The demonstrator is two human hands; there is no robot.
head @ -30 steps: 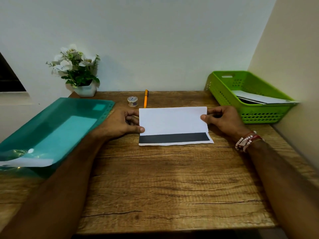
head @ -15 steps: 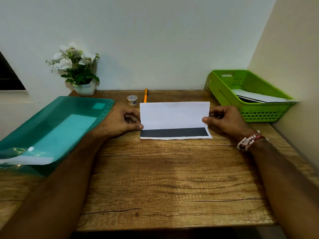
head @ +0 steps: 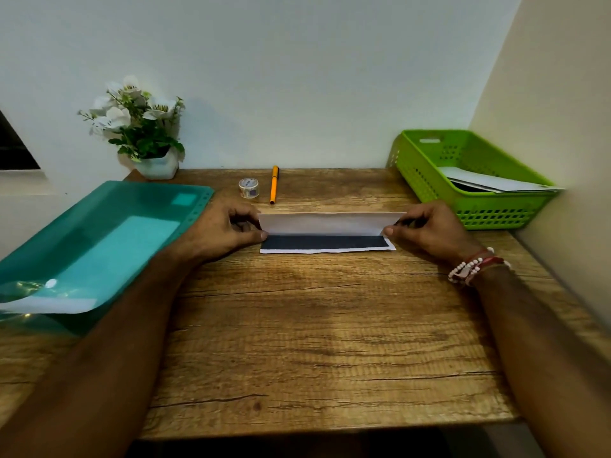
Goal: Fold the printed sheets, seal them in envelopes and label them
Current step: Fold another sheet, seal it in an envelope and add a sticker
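A printed sheet [head: 330, 224] lies across the middle of the wooden desk [head: 314, 325], its white upper part folded up and tilted. A black printed band with a white margin shows along its near edge. My left hand [head: 224, 231] pinches the sheet's left end at the fold. My right hand [head: 426, 231] pinches the right end, with beaded bracelets on that wrist. A small roll of tape [head: 248, 187] and an orange pen [head: 273, 184] lie just behind the sheet.
A teal plastic folder [head: 99, 246] with white paper inside overhangs the desk's left side. A green basket [head: 429, 183] at the back right holds white papers or envelopes. A potted white flower [head: 142, 127] stands at the back left. Walls close the back and right.
The white folded part has been raised and rolled toward me, so it looks much narrower than before. Both hands stayed at the sheet's ends and shifted slightly away from me.
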